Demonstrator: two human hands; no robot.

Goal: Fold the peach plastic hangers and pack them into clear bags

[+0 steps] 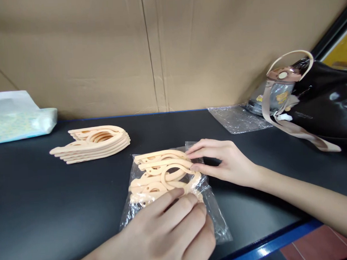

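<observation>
A clear plastic bag (220, 220) lies on the table with several cream plastic folding hangers (155, 173) inside, overlapping in a loose row. Over the bag's near side, my left hand (172, 229) is closed on it, fingers curled and fingertips partly hidden. My right hand (220, 158) rests at the bag's upper right, fingers stretched out and thumb apart, the tips touching the hangers' right ends. Farther left, a neat stack of the same cream hangers (96, 145) sits outside the bag.
On a dark table (64, 203) lies a flat clear plastic bag (233, 117) at the back. Beside it stand a strapped water bottle (281, 90) and a black bag (330, 104). A soft pack (20, 121) is at the far left. Cardboard (101, 52) lines the back.
</observation>
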